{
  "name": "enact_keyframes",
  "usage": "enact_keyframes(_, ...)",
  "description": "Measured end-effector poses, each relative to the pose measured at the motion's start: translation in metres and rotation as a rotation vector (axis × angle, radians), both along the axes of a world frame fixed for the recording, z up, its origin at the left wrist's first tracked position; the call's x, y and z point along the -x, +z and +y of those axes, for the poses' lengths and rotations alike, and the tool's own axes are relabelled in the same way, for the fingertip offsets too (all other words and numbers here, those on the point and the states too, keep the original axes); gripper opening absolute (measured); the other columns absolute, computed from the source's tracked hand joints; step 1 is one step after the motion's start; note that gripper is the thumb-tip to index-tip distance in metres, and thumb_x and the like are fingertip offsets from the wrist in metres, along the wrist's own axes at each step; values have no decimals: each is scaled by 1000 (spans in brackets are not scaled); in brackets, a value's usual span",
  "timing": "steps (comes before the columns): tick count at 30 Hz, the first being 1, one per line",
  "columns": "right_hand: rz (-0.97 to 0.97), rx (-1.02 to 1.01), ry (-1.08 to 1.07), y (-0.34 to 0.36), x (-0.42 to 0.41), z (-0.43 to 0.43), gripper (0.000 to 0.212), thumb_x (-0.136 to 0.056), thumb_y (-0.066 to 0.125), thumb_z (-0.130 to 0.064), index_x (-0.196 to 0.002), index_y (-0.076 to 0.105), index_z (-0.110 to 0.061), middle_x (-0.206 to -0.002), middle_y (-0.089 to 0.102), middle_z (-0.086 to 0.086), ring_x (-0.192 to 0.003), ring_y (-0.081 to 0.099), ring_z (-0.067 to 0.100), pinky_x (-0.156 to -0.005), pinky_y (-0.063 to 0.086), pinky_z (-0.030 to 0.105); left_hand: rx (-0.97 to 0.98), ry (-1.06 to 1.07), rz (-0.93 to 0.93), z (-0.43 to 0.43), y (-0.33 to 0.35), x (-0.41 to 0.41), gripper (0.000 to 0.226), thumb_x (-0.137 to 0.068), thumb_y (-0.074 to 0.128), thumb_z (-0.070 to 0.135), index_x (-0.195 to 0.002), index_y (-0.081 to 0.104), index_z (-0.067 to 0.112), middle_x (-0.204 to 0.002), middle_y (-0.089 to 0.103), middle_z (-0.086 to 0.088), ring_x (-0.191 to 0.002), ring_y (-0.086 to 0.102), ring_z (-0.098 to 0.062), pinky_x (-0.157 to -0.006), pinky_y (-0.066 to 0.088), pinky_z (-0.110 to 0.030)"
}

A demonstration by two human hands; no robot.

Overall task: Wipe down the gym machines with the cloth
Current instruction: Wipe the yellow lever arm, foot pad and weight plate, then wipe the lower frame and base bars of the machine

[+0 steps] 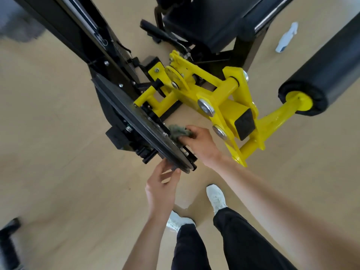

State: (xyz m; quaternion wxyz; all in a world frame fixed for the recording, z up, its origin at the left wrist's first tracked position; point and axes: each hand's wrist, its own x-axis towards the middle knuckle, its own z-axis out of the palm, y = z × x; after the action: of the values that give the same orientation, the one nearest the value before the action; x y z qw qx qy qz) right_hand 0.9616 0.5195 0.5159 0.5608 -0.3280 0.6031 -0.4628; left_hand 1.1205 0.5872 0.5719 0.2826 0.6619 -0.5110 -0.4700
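1. Here, seen from straight above, a person's legs in dark trousers [233,240] and white trainers [216,197] stand on a pale tan floor [68,172].
2. Just ahead of the feet, the left hand [162,185] reaches up to the near tip of a black plate [136,117]. Its thumb and fingers pinch that tip from either side.
3. A little further on, the right hand [199,142] is curled tightly round a crumpled grey-green cloth [177,133]. It presses the cloth against the right-hand face of the plate, close to its near end.
4. The plate is thin and seen edge-on. It slants away to the upper left and is fixed to the black frame [81,36] of a gym machine.
5. To the right of the plate, a bright yellow lever assembly [226,98] with silver bolts spreads across the middle of the machine.
6. At the assembly's right end, a yellow arm carries a black padded roller [327,75], which runs toward the upper right corner.
7. Beyond the yellow parts sits the black padded seat [204,22], with a black handle [155,31] beside its left edge.
8. Furthest away, right of the seat, a white spray bottle [286,38] lies on the floor, blurred.
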Motion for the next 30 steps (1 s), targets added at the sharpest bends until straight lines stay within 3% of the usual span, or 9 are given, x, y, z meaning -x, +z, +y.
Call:
enact_keyframes(3,-51,43,-3,46,7,36,20,-84,72,-14,-89,70,-34,-85,74,-10,-79,68,9,-70,54,24,7,67,55,8,30,-2,34,-89,77,14,-107,67,40,-94,74,18,-88,71,-4,-70,50,-8)
enact_keyframes(7,-90,97,75,95,10,78,16,-88,74,-21,-104,72,-21,-100,77,8,-93,74,29,-83,62,43,76,0,165,21,74,-3,37,-81,82,19,-111,67,35,-102,74,13,-96,72,-7,-73,56,-15)
enact_keyframes(12,-125,42,234,137,0,110,16,-97,66,-26,-97,81,-22,-95,79,5,-94,75,22,-84,58,27,105,-143,116,51,101,-16,50,-71,89,39,-111,59,37,-112,69,14,-105,70,-13,-84,59,-26)
enact_keyframes(14,-95,3,357,145,-5,116,26,-99,64,-30,-96,78,-8,-94,77,14,-95,73,33,-88,59,38,93,-125,80,63,105,-25,57,-68,90,48,-113,56,40,-114,67,19,-105,69,-9,-84,58,-23)
enact_keyframes(16,-46,-12,477,152,-13,120,44,-96,63,-38,-88,69,5,-85,68,26,-81,65,41,-80,55,47,96,-76,58,72,104,-36,52,-69,85,57,-110,56,41,-109,68,20,-98,70,-6,-79,58,-20)
enact_keyframes(19,96,10,607,161,-28,121,34,-97,65,-33,-69,64,-13,-64,55,1,-65,49,18,-64,43,36,69,-15,47,76,97,-59,23,-82,80,35,-94,61,40,-92,72,16,-84,71,-7,-71,58,-26)
enact_keyframes(23,378,49,580,161,-51,104,40,-92,74,-23,-56,58,-28,-51,44,-16,-51,36,1,-51,30,19,4,0,63,64,90,-106,30,-89,72,3,-91,70,33,-85,74,10,-79,70,-10,-72,56,-29)
enact_keyframes(26,523,56,525,157,-79,90,45,-89,76,-29,-52,52,-35,-47,37,-13,-48,30,5,-46,23,18,-2,-79,57,45,84,-149,24,-89,74,10,-87,74,34,-80,73,13,-69,66,-3,-63,48,-16)
enact_keyframes(30,615,1,367,155,-129,75,42,-87,78,-31,-55,53,-19,-64,46,-11,-55,39,5,-55,33,18,-61,-189,52,9,68,-210,14,-84,78,42,-80,68,33,-72,66,7,-65,61,-12,-63,47,-31)
